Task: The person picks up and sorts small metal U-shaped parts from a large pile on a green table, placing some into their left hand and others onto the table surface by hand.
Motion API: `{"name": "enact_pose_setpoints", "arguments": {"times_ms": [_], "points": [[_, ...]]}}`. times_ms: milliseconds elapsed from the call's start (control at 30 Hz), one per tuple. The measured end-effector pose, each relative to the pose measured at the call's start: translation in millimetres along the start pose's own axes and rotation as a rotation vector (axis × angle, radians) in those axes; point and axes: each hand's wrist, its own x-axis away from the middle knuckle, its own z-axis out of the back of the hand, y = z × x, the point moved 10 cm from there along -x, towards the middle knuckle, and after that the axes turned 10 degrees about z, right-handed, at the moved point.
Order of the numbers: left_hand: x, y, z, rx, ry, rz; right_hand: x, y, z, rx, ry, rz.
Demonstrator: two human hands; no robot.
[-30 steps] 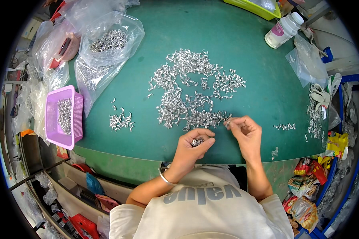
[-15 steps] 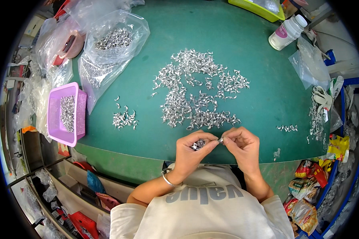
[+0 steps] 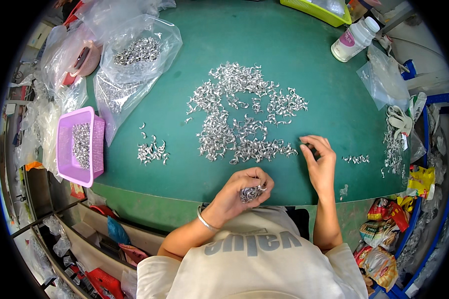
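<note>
My left hand (image 3: 243, 192), a bangle on its wrist, is curled round a clutch of small curved silver metal pieces (image 3: 251, 193) close to the table's near edge. My right hand (image 3: 320, 162) is off to its right, thumb and forefinger slightly apart at the right end of a large scattered pile of the same curved pieces (image 3: 219, 132). Nothing can be made out between those fingers. Left of the pile lies a smaller heap of pieces (image 3: 153, 152). A short row of pieces (image 3: 356, 159) lies to the right of my right hand.
On the green table (image 3: 194, 45), a purple basket (image 3: 99, 144) of pieces stands at left, with plastic bags (image 3: 157, 70) behind it. A white bottle (image 3: 354, 40) and yellow-green tray (image 3: 314, 13) are at far right. Gloves (image 3: 399, 119) and more pieces (image 3: 393, 154) lie near the right edge.
My hands have parted. The right has gone right and forward to the pile; the left has drawn slightly nearer me, its fingers curled further. The piece between their fingertips no longer shows there.
</note>
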Motion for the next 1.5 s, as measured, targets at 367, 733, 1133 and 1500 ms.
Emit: {"name": "enact_pose_setpoints", "arguments": {"times_ms": [367, 733, 1133, 1500], "points": [[-2.3, -3.3, 16.8, -0.174, 0.228, 0.027, 3.6, -2.6, -14.9, 0.167, -0.085, 0.124], [0.5, -6.1, 21.2, -0.212, 0.213, 0.021, 8.8, -20.9, -22.6, 0.196, -0.17, 0.187], [3.0, -4.1, 15.6, -0.171, 0.248, 0.047, 8.9, -13.4, -22.0, 0.126, -0.124, 0.175], [1.5, -7.5, 17.5, -0.231, 0.182, 0.006, 6.6, -33.3, -33.0, 0.229, -0.126, 0.209]]}}
